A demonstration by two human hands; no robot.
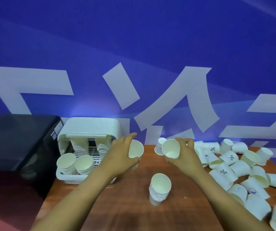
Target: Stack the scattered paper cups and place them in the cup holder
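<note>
My left hand (pixel 119 155) grips a white paper cup (pixel 136 149), its mouth turned toward me, just right of the cup holder. My right hand (pixel 183 153) holds another white paper cup (pixel 171 148) above the table's far middle, also tilted toward me. A stack of nested cups (pixel 158 189) stands upright on the wooden table (pixel 130 205) between my forearms. The white cup holder (pixel 90 127) sits at the left with its lid raised; several cup stacks (pixel 74 163) rest inside it. Many loose cups (pixel 230 170) lie scattered on the right.
A black box-shaped appliance (pixel 17 144) stands left of the cup holder. A blue wall with large white characters (pixel 175 97) rises behind the table. One upside-down cup (pixel 159 146) sits at the table's back edge beside my right hand.
</note>
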